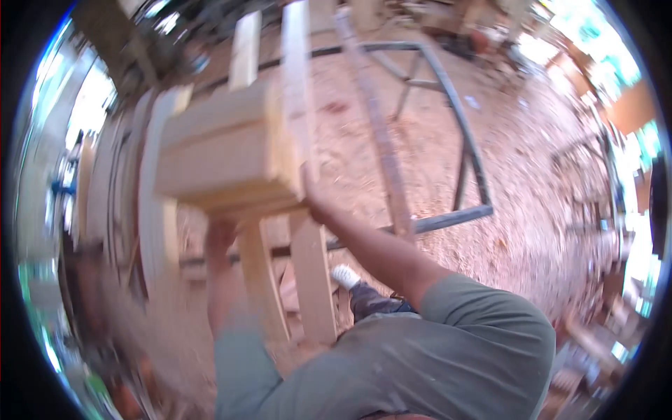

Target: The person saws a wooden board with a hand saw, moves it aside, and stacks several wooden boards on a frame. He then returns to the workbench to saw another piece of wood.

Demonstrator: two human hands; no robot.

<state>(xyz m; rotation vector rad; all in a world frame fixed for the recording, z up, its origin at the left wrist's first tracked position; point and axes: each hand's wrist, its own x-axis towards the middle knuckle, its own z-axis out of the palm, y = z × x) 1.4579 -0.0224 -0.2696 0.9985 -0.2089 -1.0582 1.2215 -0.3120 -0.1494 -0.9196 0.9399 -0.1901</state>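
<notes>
A pale wooden box-like piece [220, 157], with seams between its boards, is held up in front of me and tilted. My right hand [311, 189] grips its right end, the fingers partly hidden behind the wood. At its lower left edge, my left hand [222, 234] supports it from below; motion blurs this hand and the wood covers some of its fingers. Beneath the piece, long pale planks [313, 280] run away from me across a dark metal frame [455, 217].
Several upright boards [150, 182] stand to my left. A narrow brown strip of wood [378, 133] lies across the frame. Wood shavings cover the floor [518, 154]. Blurred scraps [581, 350] lie at the lower right, and my shoe [344, 276] shows beside the planks.
</notes>
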